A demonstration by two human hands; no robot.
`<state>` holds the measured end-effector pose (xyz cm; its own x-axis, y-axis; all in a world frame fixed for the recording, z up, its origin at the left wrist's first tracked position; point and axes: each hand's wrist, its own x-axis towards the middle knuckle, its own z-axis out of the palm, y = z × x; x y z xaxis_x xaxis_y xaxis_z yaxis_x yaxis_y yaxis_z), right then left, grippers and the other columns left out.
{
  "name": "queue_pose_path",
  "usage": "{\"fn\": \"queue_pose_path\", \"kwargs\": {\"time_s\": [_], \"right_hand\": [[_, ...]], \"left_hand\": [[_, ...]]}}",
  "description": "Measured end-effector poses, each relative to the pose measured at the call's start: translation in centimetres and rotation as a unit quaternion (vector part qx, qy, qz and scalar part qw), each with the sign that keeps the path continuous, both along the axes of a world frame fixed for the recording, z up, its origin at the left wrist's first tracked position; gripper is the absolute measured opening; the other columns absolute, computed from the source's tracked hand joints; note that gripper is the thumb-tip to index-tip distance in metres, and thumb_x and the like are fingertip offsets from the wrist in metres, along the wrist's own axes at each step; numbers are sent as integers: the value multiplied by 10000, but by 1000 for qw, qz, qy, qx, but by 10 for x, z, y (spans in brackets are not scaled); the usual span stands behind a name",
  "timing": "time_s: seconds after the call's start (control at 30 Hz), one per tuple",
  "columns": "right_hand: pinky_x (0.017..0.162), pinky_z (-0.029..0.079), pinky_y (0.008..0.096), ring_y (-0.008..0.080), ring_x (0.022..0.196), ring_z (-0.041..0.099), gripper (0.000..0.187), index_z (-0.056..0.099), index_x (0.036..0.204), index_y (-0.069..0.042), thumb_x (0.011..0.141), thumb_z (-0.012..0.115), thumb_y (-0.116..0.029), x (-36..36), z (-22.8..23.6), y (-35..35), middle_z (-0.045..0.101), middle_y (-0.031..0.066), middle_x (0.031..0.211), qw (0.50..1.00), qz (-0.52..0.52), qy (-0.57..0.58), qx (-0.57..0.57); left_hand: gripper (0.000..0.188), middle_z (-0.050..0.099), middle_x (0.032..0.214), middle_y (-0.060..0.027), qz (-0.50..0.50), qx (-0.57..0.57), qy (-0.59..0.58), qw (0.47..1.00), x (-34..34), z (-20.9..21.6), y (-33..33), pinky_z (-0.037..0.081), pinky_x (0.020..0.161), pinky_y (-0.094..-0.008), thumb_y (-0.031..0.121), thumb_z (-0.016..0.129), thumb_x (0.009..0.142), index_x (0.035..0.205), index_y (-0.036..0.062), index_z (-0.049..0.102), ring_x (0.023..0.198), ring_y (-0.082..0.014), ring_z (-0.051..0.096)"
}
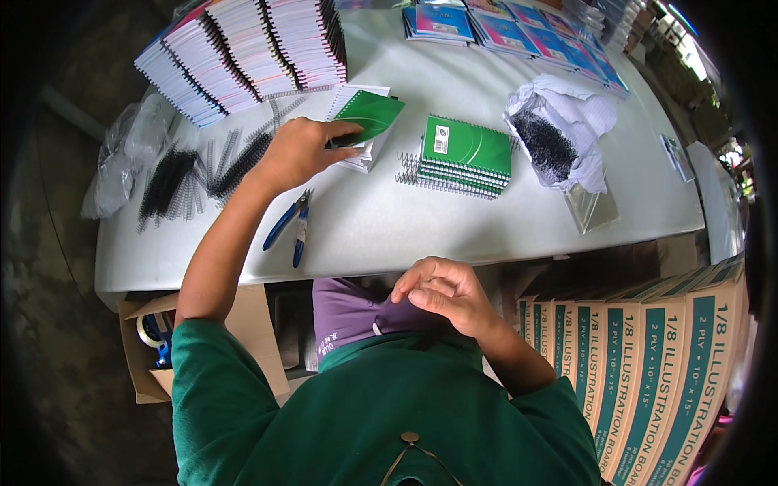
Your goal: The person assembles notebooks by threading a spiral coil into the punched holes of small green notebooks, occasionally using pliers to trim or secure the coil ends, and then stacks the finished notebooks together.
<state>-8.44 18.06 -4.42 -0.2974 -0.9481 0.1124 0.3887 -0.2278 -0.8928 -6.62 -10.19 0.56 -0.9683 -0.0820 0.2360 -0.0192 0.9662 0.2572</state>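
Spiral notebooks are covered in green, marked by pale curves; plier handles are coloured blue, the table white.

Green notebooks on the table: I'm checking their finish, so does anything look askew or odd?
Yes: coil ends stick out past the left of the green notebook stack, some also at the right, looking untrimmed. The green cover at the left hand sits askew over white sheets.

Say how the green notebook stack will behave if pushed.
The green notebook stack would likely slide apart, as no strap shows. The thin coils jutting out at its left might snag or bend. Low and broad, it probably won't tip.
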Motion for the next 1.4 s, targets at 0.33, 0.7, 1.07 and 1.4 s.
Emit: {"fn": "queue_pose_path", "kwargs": {"time_s": [0.33,0.7,1.07,1.4], "right_hand": [[771,441,240,114,870,566,118,593,949,2,868,562,-77,-4,3,-1,616,69,904,1000,-23,-12,13],[816,447,277,121,875,594,135,601,953,9,870,554,-87,-45,-60,-30,629,60,915,961,-244,127,33],[812,462,270,129,885,601,153,601,970,9,883,543,-104,-49,-73,-21,632,66,927,962,-236,138,4],[806,468,267,137,877,614,161,601,975,15,888,533,-102,-49,-71,-19,640,74,927,959,-240,152,-1]], "left_hand": [[352,670,812,-109,24,-1,87,996,-7,-11,0,509,651,-357,291,682,735,1024,94,647,707,-283,644],[373,680,863,-122,145,-28,41,988,-26,1,40,508,704,-298,269,707,715,1003,40,647,753,-230,667],[401,670,921,-152,129,123,-47,983,-36,16,23,490,732,-288,233,711,711,1024,-6,633,801,-226,658],[399,669,912,-135,119,61,-37,990,-33,15,34,499,726,-307,210,724,683,1017,13,631,763,-245,659]]}}
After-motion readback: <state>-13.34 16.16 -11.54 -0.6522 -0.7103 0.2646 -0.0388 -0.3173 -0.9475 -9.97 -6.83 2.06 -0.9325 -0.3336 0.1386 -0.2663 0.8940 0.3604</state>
